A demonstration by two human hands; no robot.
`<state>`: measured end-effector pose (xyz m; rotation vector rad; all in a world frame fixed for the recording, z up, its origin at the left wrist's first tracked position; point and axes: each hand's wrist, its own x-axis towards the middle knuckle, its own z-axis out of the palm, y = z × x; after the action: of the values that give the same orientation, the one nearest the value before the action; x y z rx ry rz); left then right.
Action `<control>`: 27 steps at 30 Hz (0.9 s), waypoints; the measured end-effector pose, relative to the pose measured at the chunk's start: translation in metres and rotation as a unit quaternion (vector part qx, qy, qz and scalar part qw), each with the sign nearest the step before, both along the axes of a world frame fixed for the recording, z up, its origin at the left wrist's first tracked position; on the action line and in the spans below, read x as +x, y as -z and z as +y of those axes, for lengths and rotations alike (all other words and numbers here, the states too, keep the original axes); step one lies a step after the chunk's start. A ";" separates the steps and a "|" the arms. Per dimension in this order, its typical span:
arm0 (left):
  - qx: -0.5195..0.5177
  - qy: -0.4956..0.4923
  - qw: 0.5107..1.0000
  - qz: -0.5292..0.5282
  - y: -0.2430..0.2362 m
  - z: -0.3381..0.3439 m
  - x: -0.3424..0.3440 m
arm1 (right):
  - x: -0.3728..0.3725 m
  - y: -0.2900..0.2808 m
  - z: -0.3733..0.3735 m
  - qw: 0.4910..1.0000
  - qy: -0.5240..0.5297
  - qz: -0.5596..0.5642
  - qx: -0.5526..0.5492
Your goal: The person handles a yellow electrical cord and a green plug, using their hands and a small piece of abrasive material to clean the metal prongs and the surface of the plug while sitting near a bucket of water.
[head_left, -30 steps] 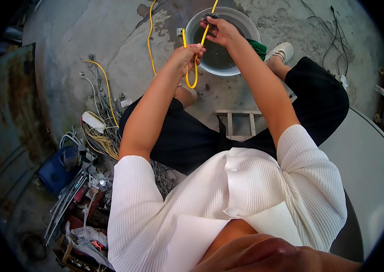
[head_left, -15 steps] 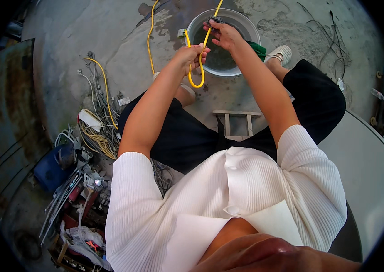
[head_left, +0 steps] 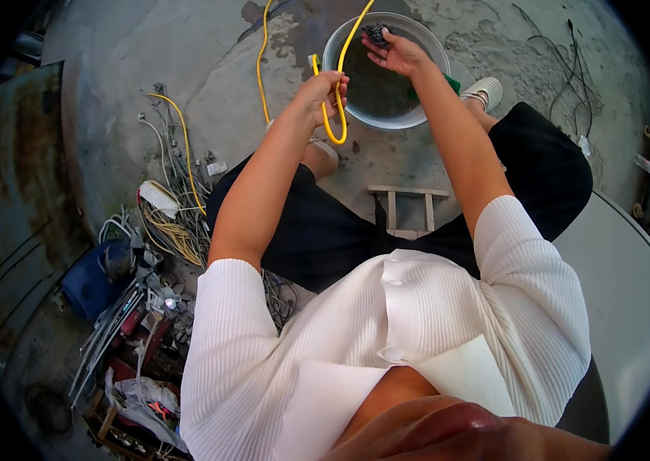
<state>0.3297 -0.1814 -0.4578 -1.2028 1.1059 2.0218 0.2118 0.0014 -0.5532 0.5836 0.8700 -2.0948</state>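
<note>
My left hand (head_left: pixel 326 94) is closed round a yellow cable (head_left: pixel 343 115) beside the left rim of a round metal basin (head_left: pixel 390 124). Below the hand the cable hangs in a loop. One strand has its end just above my fingers, and another runs up past the basin. Over the basin, my right hand (head_left: pixel 399 56) pinches a dark, tangled scouring pad (head_left: pixel 376 34) between thumb and fingers, palm partly turned up. The pad is apart from the cable. Dark water (head_left: pixel 379 88) lies in the basin.
Green cloth (head_left: pixel 452 83) shows at the basin's right rim. A small wooden stool (head_left: pixel 408 190) stands between my legs. On the left lie bundled cables (head_left: pixel 175 234), a blue container (head_left: pixel 94 278) and scrap. Another yellow cable stretch (head_left: pixel 261 69) crosses the floor. Thin dark wires (head_left: pixel 575 73) lie right.
My right hand, with the scouring pad, has come off the yellow cable and moved slightly right over the basin. The left hand keeps its hold on the cable loop.
</note>
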 end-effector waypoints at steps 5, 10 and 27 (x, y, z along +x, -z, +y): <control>0.009 0.034 0.999 0.025 -0.026 0.022 -0.014 | 0.053 0.083 0.011 0.805 -0.107 0.129 0.569; 0.036 0.028 0.998 0.052 -0.017 0.014 -0.004 | 0.075 0.085 -0.022 0.460 -0.631 0.382 0.494; -0.087 0.137 0.983 0.082 -0.003 0.029 -0.018 | 0.063 -0.080 0.004 0.977 -0.154 0.146 0.013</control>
<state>0.3115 -0.1523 -0.4550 -0.9159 1.4677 1.8662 0.2752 0.0049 -0.4728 0.1385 1.0804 -1.9103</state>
